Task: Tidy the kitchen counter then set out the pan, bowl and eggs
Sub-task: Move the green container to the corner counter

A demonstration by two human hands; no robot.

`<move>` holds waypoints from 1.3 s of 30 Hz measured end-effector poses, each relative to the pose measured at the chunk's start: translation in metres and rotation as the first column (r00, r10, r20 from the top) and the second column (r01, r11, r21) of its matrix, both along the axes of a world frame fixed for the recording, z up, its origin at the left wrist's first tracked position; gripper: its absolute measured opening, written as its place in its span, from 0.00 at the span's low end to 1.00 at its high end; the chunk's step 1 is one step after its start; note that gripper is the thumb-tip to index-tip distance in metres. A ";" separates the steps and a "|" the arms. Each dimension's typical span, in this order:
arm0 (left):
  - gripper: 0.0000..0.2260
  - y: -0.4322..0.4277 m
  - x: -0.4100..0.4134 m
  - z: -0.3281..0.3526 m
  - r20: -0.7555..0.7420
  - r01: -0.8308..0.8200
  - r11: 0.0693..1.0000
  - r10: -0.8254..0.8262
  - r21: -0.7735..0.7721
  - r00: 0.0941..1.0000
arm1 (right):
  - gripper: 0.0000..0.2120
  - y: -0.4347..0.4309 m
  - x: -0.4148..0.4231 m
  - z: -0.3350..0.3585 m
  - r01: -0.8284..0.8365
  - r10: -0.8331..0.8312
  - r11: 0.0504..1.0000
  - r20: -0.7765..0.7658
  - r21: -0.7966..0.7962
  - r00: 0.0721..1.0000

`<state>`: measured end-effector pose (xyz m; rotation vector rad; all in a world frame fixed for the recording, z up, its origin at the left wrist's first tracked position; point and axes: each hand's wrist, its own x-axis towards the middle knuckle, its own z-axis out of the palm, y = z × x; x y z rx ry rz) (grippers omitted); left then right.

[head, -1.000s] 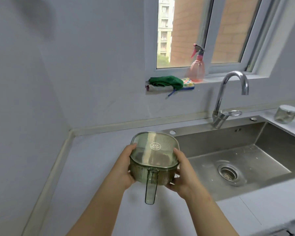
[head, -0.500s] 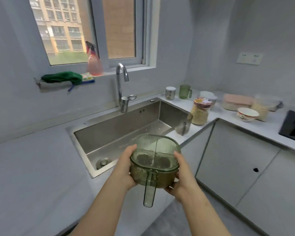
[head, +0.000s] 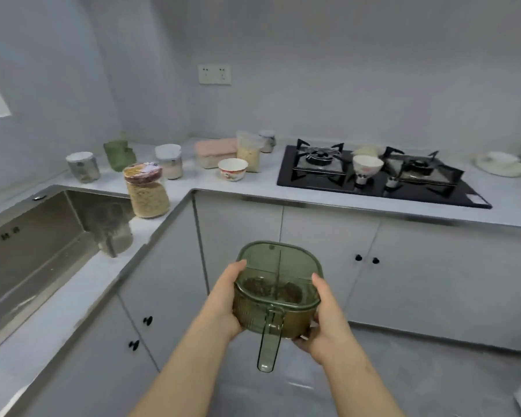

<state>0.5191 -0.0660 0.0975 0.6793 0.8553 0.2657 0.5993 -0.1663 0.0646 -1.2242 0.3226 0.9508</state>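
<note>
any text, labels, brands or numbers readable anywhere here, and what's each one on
No text here can be read.
On the sink wall: a small dark mark, too blurred to read.
On the grain jar lid: a printed label, too blurred to read.
On the green container, gripped by the left hand and right hand: no lettering shows.

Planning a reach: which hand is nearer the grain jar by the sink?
Left. The left hand holds the green container on the side facing the grain jar; the right hand holds its far side.
</note>
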 end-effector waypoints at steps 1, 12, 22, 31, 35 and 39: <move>0.14 -0.001 0.022 -0.001 -0.004 0.048 0.999 -0.048 0.004 0.999 | 0.20 -0.006 0.017 0.000 0.046 -0.046 0.999 0.007 0.004 0.999; 0.12 -0.018 0.251 0.012 -0.032 0.403 0.912 -0.402 0.077 0.915 | 0.13 -0.042 0.195 0.014 0.489 -0.491 0.870 0.027 0.065 0.871; 0.12 -0.118 0.409 0.017 -0.017 0.632 0.772 -0.633 0.063 0.774 | 0.20 -0.142 0.322 0.012 0.715 -0.717 0.696 0.016 0.066 0.697; 0.12 -0.240 0.564 0.021 0.018 0.665 0.746 -0.665 0.031 0.746 | 0.12 -0.269 0.465 0.031 0.734 -0.739 0.674 0.066 0.091 0.670; 0.11 -0.281 0.626 0.023 0.041 0.660 0.751 -0.659 0.006 0.751 | 0.10 -0.315 0.529 0.037 0.743 -0.745 0.666 0.111 0.069 0.657; 0.12 -0.303 0.684 0.019 0.017 0.664 0.747 -0.664 -0.028 0.748 | 0.09 -0.339 0.587 0.027 0.737 -0.740 0.672 0.098 0.074 0.665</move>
